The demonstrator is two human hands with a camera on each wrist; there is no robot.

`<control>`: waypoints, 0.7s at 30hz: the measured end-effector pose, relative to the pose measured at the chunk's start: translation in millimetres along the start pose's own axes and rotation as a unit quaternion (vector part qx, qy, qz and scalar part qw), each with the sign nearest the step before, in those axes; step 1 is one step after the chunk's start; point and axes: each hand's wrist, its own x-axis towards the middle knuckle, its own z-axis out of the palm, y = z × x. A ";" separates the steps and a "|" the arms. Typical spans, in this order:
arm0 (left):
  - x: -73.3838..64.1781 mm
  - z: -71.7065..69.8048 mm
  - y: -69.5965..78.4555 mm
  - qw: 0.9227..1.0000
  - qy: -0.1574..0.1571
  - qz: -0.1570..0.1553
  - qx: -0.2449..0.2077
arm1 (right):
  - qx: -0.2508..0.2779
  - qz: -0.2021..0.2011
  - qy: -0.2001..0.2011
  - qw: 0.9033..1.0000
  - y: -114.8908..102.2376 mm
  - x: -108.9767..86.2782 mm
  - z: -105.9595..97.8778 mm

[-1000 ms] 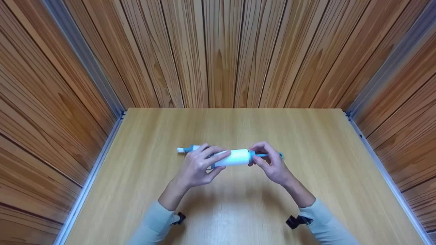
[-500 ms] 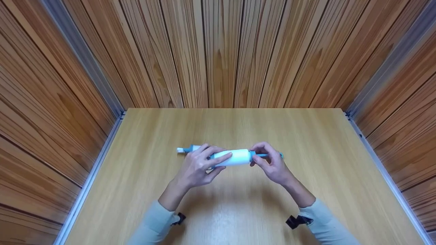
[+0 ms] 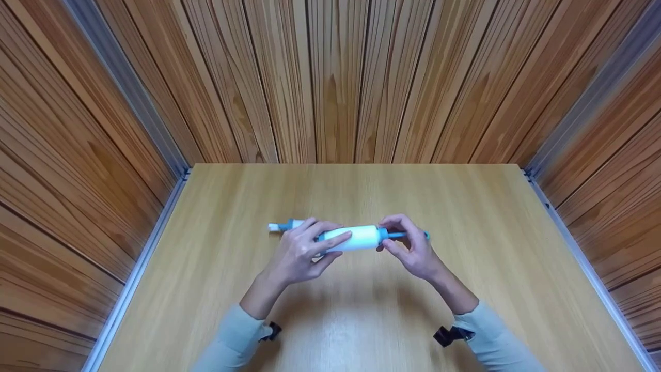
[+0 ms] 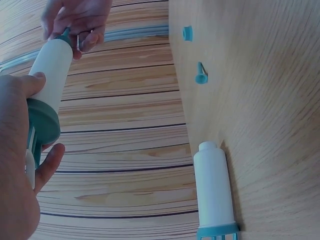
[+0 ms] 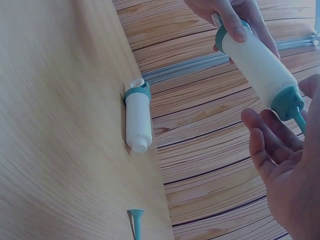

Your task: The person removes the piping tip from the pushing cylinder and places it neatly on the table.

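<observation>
Held off the table, a white cylinder (image 3: 356,237) lies across between both hands, a teal collar (image 4: 44,120) at its left end. My left hand (image 3: 302,253) grips it around that collar, thumb on the white body. At the other end is a teal nozzle cap (image 5: 287,102) tapering into a thin spout. My right hand (image 3: 413,253) pinches this cap between thumb and fingers, as the head view shows; in the right wrist view its other fingers are bent loosely below.
On the table (image 3: 237,191) lies a second white cylinder (image 5: 138,117) with a teal end and a narrow white neck, partly hidden behind my left hand in the head view. A loose teal nozzle (image 4: 201,77) and a small teal ring (image 4: 187,33) lie farther right. Wood-plank walls stand around.
The fingers of my right hand shift slightly around the teal nozzle cap. My left hand and the cylinder stay nearly in place.
</observation>
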 end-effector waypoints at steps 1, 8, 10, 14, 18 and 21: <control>-0.2 0.2 -0.1 1.000 0.000 0.001 0.000 | -0.003 0.004 0.001 1.000 -0.3 0.1 0.2; -1.4 0.8 -1.1 1.000 0.001 0.007 -0.001 | -0.018 0.027 0.008 0.999 -1.7 -0.5 1.1; -1.4 0.7 -1.0 1.000 -0.001 0.006 -0.004 | -0.017 0.026 0.006 0.999 -2.0 -0.6 1.2; -1.3 0.6 -0.6 1.000 -0.004 -0.002 -0.009 | -0.017 0.024 0.006 1.000 -2.1 -0.8 1.4; -1.2 0.4 -0.3 1.000 -0.005 -0.008 -0.017 | -0.014 0.022 0.008 1.000 -1.9 -1.0 1.1; -1.2 0.2 0.0 1.000 -0.006 -0.013 -0.022 | -0.009 0.018 0.007 1.000 -1.0 -1.5 1.0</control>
